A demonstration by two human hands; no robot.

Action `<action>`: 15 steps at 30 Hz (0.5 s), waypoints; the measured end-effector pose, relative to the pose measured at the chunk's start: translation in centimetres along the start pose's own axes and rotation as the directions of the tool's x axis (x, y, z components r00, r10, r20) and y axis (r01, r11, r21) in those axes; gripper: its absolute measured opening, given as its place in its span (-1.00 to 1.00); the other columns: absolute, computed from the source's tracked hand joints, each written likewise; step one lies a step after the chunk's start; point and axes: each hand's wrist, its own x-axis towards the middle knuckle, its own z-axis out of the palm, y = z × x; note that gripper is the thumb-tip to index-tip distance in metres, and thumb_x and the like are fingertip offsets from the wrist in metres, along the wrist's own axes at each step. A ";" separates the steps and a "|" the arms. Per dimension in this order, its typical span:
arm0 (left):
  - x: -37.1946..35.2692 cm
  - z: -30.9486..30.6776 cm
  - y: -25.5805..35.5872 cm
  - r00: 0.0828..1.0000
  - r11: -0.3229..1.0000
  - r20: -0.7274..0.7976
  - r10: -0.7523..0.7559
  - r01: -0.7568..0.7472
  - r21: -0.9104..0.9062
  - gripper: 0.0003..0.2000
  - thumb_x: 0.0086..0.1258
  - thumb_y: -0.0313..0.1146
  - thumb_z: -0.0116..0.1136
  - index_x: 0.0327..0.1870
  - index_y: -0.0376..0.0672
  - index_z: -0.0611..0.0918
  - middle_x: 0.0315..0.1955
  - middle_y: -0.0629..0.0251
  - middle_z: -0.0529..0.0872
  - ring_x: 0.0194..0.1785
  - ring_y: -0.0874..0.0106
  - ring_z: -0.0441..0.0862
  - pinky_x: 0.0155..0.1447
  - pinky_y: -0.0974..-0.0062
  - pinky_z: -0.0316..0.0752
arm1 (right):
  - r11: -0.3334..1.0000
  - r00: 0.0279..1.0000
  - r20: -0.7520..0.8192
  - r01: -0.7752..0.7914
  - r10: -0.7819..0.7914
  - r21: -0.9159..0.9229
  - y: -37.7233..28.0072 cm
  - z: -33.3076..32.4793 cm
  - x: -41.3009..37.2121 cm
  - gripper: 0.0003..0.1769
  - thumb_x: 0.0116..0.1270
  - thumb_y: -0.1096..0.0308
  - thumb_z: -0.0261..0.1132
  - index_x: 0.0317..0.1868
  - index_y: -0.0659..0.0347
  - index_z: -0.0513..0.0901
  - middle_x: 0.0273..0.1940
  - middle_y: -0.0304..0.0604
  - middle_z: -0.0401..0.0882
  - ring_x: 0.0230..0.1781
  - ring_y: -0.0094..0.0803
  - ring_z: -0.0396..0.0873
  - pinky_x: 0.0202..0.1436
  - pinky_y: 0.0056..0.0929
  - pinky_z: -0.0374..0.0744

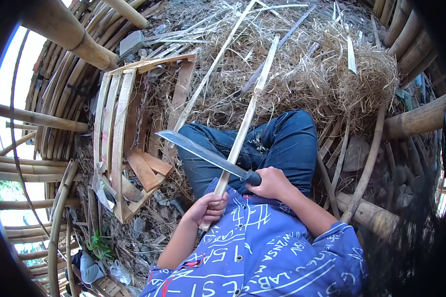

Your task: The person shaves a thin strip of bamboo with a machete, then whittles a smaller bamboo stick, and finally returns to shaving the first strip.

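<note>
My left hand (207,208) is wrapped round the near end of a long split bamboo strip (253,106), which runs away from my lap toward the pile of shavings. In my right hand (271,183) is the dark handle of a machete (201,154). Its broad blade points to the left and crosses over the bamboo strip just beyond my left hand. Both hands are closed, close in front of my shirt and above my crossed legs in dark jeans (293,143).
Curly bamboo shavings (327,74) lie heaped ahead of my legs, with loose strips among them. A wooden slatted crate (117,123) stands at the left. Bamboo poles (416,117) close in both sides, and a thick bamboo piece (369,217) lies at the right.
</note>
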 end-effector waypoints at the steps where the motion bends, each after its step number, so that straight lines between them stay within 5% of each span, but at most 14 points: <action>1: -0.2 -0.1 -0.5 1.000 1.000 0.007 -0.024 0.025 -0.018 -0.79 0.50 -0.24 0.06 -0.06 -0.17 0.43 -0.63 0.53 0.27 -0.70 0.70 0.16 -0.70 0.71 0.11 | 1.000 1.000 0.003 0.000 0.000 0.000 0.0 0.2 0.0 -0.62 0.07 -0.05 0.36 -0.38 0.12 0.74 -0.41 0.08 0.70 -0.32 0.05 0.69 -0.16 -0.07 0.64; 3: -0.2 0.4 -1.0 0.999 0.998 0.015 -0.049 0.049 -0.037 -0.74 0.49 -0.21 0.08 0.01 -0.17 0.43 -0.64 0.51 0.29 -0.70 0.67 0.20 -0.69 0.68 0.17 | 1.000 1.000 0.012 0.007 -0.007 -0.015 0.1 0.6 0.1 -0.63 0.07 -0.03 0.36 -0.39 0.13 0.74 -0.42 0.08 0.70 -0.32 0.05 0.69 -0.16 -0.07 0.64; 4: -0.2 1.3 -1.2 0.988 0.982 -0.148 0.046 -0.017 0.190 -0.71 0.50 -0.20 0.08 0.06 -0.19 0.44 -0.64 0.47 0.34 -0.67 0.63 0.28 -0.65 0.65 0.27 | 1.000 1.000 0.015 0.008 -0.008 -0.014 0.1 0.6 0.1 -0.63 0.07 -0.03 0.36 -0.39 0.13 0.74 -0.42 0.08 0.70 -0.32 0.05 0.69 -0.16 -0.07 0.64; 6: -0.3 1.0 -1.3 0.907 0.765 -0.303 0.292 -0.032 0.643 -0.66 0.51 -0.15 0.08 0.08 -0.24 0.48 -0.59 0.36 0.54 -0.53 0.58 0.55 -0.48 0.58 0.51 | 0.998 0.999 0.026 0.019 -0.018 -0.051 0.3 0.7 0.0 -0.64 0.05 -0.02 0.36 -0.39 0.13 0.74 -0.42 0.07 0.69 -0.33 0.04 0.69 -0.17 -0.07 0.64; 7: -0.6 0.6 -1.4 0.907 0.768 -0.303 0.292 -0.033 0.640 -0.66 0.51 -0.15 0.08 0.08 -0.24 0.48 -0.59 0.36 0.54 -0.53 0.58 0.55 -0.48 0.58 0.51 | 0.998 0.999 0.030 0.020 -0.018 -0.053 0.4 0.7 -0.1 -0.64 0.05 -0.02 0.36 -0.39 0.13 0.74 -0.42 0.07 0.69 -0.33 0.04 0.69 -0.17 -0.07 0.64; 9: -1.4 0.9 -1.9 0.782 0.437 -0.419 0.461 0.211 0.874 -0.62 0.45 -0.12 0.16 -0.01 -0.30 0.51 -0.53 0.18 0.64 -0.44 0.44 0.66 -0.38 0.43 0.57 | 0.997 1.000 0.007 0.021 -0.021 -0.078 0.6 0.7 -0.4 -0.64 0.04 0.00 0.36 -0.39 0.14 0.73 -0.43 0.07 0.69 -0.34 0.03 0.69 -0.18 -0.08 0.64; 10: -1.9 2.4 -1.8 0.724 0.243 -0.391 0.568 0.306 0.920 -0.56 0.34 -0.11 0.26 -0.05 -0.36 0.51 -0.45 -0.04 0.69 -0.37 0.18 0.71 -0.26 0.23 0.58 | 0.996 1.000 0.014 0.024 -0.023 -0.080 0.7 0.6 -0.5 -0.64 0.04 0.00 0.36 -0.39 0.14 0.73 -0.43 0.07 0.69 -0.34 0.03 0.69 -0.18 -0.08 0.64; 11: -1.9 2.7 -2.2 0.722 0.249 -0.395 0.568 0.307 0.919 -0.56 0.34 -0.11 0.26 -0.05 -0.36 0.51 -0.45 -0.04 0.69 -0.37 0.18 0.71 -0.26 0.23 0.58 | 0.996 0.999 0.003 0.033 -0.033 -0.083 0.7 0.5 -0.7 -0.65 0.05 0.00 0.36 -0.39 0.13 0.73 -0.43 0.07 0.69 -0.35 0.04 0.68 -0.18 -0.08 0.64; 13: -1.7 3.1 -3.0 0.647 -0.027 -0.267 0.714 0.407 0.913 -0.54 0.28 -0.11 0.31 -0.10 -0.39 0.52 -0.43 -0.16 0.68 -0.34 -0.02 0.70 -0.19 0.12 0.55 | 0.996 0.999 -0.006 0.039 -0.040 -0.085 0.6 0.3 -0.9 -0.66 0.05 0.01 0.35 -0.39 0.13 0.73 -0.43 0.07 0.69 -0.35 0.04 0.68 -0.19 -0.08 0.64; 15: -1.6 3.2 -2.8 0.682 -0.015 -0.273 0.678 0.384 0.923 -0.53 0.27 -0.11 0.32 -0.08 -0.40 0.52 -0.35 -0.21 0.69 -0.24 -0.05 0.70 -0.13 0.15 0.55 | 0.997 0.997 -0.036 0.060 -0.062 -0.055 0.7 0.2 -1.2 -0.67 0.06 0.02 0.35 -0.39 0.13 0.73 -0.44 0.08 0.68 -0.35 0.04 0.68 -0.19 -0.08 0.64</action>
